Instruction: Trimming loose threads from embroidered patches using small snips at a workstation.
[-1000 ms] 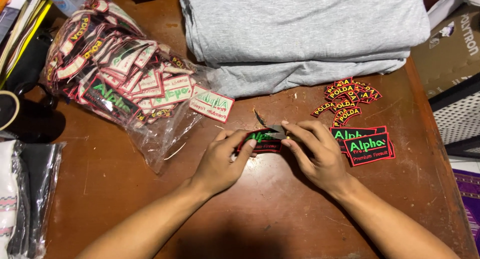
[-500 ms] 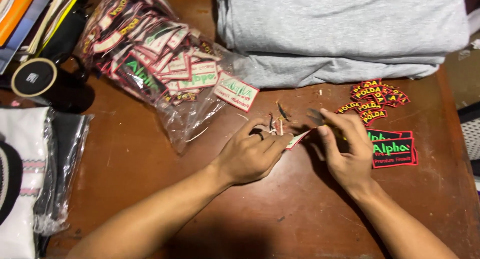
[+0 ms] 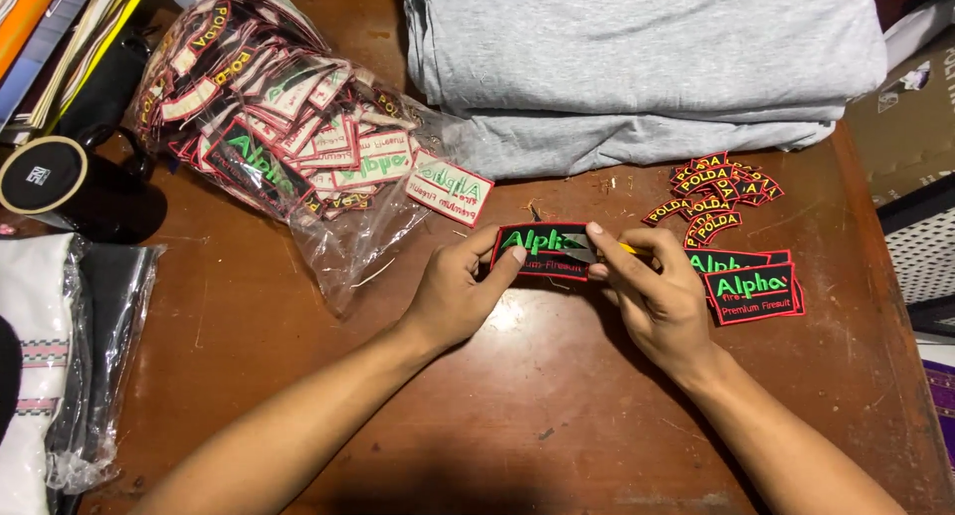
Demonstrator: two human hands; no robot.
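brown and scuffed, the wooden table carries everything, with bits of thread and lint scattered near its middle. the left hand pins the near-left corner of a black patch with red edging and green lettering, thumb on top, so the patch stays flat and taut. the right hand has its grip closed on a small cutter, a grey blade with a yellow handle end showing past the fingers; the blade lies across the patch's right part, low and nearly flat. the left grip is clamped on the patch itself, which sits just in front of both hands at the table's centre.

just right of the right hand lies a short stack of like patches, face up and squared, and beyond it a loose heap of small curved patches. to the upper left a clear bag spills many more patches, its mouth open toward the hands, within easy reach. folded grey cloth fills the far side. a black mug stands at the left edge, with bagged garments below it and books or folders above. the room beyond the table is barely seen.
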